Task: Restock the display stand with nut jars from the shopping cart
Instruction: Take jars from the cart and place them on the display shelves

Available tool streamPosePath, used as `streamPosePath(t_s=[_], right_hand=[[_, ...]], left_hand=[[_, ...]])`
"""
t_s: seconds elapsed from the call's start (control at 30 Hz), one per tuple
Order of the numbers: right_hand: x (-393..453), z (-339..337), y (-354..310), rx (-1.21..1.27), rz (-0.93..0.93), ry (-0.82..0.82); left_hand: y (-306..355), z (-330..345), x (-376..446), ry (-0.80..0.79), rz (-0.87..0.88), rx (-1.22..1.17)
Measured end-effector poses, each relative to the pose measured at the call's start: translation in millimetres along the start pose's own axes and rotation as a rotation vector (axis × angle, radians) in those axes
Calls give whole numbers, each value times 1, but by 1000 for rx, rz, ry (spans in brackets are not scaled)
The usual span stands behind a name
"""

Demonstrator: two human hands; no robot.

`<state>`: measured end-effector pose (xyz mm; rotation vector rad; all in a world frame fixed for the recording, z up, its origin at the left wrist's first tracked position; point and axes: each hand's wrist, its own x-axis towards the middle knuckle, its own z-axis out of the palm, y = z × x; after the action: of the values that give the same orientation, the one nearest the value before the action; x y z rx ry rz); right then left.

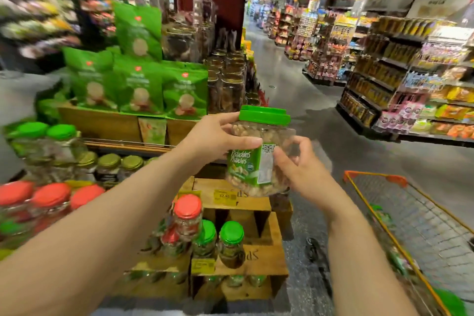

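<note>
Supermarket aisle, wooden display stand (238,256) taken as landmark. Nearest, just above its front crates: pistachio jar (259,154) held in mid-air, upright with a slight tilt. Left hand (218,141) curled round the shoulder under the green lid, taking the weight; right hand (300,164) loosely curled against the label side, apparently steadying. Right of stand: orange shopping cart (400,215), source of stock. Behind stand: green snack bags (138,84), blurred shelving beyond.
</note>
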<state>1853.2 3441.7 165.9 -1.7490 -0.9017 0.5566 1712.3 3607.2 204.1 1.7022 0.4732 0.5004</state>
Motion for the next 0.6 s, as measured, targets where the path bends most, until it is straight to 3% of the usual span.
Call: streamPosePath(t_s=[0.33, 0.6], right_hand=[[33, 160, -44, 163, -50, -108], [55, 290, -93, 160, -45, -41]], left_hand=[[-44, -153, -54, 220, -70, 5], [-76, -283, -76, 347, -66, 81]])
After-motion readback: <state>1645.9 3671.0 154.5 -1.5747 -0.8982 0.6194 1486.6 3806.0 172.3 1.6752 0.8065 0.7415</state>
